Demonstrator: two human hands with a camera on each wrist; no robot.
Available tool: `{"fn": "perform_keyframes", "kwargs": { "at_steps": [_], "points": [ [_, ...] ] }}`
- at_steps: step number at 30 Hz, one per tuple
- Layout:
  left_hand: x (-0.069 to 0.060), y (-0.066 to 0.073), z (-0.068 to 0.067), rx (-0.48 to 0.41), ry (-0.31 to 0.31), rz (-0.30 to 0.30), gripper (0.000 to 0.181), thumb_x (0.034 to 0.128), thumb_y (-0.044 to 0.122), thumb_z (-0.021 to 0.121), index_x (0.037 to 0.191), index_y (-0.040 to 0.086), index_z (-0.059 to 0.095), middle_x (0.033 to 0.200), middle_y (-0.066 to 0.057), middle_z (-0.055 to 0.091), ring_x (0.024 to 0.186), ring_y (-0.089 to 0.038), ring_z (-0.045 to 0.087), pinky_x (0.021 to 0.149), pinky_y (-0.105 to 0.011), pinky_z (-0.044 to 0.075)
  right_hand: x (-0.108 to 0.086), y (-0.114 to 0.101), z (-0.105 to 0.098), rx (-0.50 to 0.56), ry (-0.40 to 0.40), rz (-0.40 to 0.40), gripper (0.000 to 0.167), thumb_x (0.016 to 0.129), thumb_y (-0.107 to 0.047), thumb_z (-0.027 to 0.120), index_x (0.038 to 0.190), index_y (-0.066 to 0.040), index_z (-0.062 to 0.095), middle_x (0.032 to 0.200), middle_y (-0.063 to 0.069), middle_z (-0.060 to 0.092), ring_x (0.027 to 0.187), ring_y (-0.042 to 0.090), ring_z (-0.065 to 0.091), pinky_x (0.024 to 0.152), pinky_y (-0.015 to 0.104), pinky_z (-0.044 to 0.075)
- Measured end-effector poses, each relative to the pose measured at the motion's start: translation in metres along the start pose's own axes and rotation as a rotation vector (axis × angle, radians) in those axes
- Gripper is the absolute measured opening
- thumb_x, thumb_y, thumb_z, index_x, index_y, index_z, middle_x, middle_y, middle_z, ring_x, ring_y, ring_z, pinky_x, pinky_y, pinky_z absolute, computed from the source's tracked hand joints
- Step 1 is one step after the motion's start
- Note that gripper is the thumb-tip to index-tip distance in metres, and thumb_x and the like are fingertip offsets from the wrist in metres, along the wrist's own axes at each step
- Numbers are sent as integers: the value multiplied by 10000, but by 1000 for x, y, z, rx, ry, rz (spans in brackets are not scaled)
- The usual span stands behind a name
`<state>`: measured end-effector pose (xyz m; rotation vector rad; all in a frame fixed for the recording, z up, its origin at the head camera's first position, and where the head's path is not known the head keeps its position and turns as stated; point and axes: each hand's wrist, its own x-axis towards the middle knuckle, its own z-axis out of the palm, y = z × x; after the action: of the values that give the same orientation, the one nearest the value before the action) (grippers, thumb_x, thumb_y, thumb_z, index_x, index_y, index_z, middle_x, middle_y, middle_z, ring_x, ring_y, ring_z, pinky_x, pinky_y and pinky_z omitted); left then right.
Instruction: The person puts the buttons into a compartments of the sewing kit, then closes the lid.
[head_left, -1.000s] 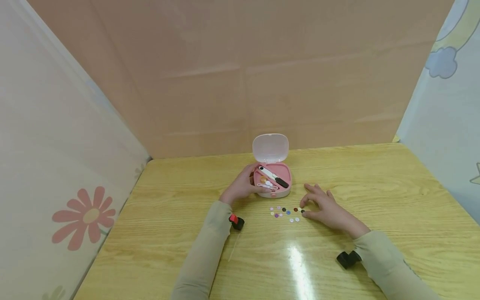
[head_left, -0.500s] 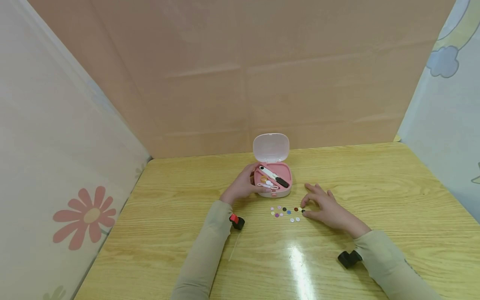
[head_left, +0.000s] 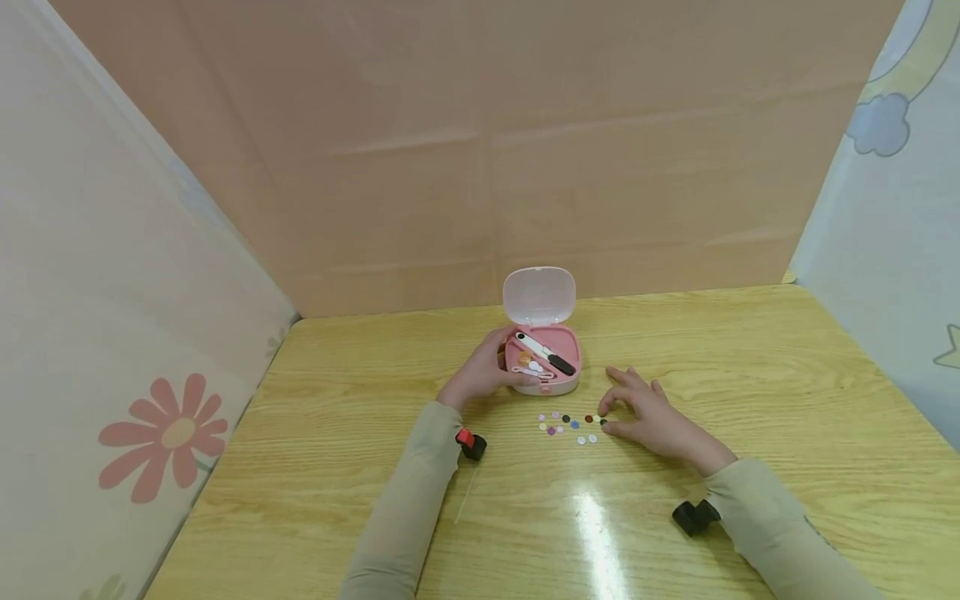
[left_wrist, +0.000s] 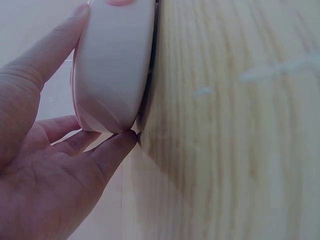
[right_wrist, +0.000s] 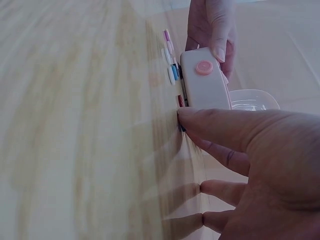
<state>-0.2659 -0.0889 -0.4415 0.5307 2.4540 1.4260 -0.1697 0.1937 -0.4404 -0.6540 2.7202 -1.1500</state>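
Buttons [head_left: 575, 424] lie on tabletop [head_left: 337, 433], just before open pink box [head_left: 561, 387]. Our left hand [head_left: 480, 372] grips box side; with right hand [head_left: 654, 419], thumb and forefinger nearly meeting, we pinch a dark button [head_left: 603, 423].

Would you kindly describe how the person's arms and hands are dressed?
They wear long beige fabric sleeves, each with a small black device near the wrist; the left device has a red part. The left hand and right hand are bare.

The near edge of the worktop [head_left: 322, 433] is cut off. Toward its far edge, the left hand [head_left: 480, 372] partly hides the pink hinged case [head_left: 565, 340]; the right hand [head_left: 651, 417] partly covers 1 dark button [head_left: 603, 422].
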Motion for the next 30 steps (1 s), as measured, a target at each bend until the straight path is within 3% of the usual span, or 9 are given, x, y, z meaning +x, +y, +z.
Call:
{"fn": "perform_keyframes", "kwargs": {
  "at_steps": [9,30],
  "points": [
    [1,2,0,0,-6,29,902,731,231,846,1479,186,344,1438,-20,358,1283,-201,405,1034,-332,379,1,3,0,2,0,6,133,825,-138,749,840,-187,627,1474,324,243,1343,570,65,1018,700,-74],
    [-1,5,1,5,3,-17,908,735,230,842,1486,238,332,1445,8,355,1299,-183,386,1040,-313,366,1,4,0,4,-10,20,163,818,-94,743,770,-189,620,1476,324,240,1350,562,60,1023,698,-62]
  ]
}}
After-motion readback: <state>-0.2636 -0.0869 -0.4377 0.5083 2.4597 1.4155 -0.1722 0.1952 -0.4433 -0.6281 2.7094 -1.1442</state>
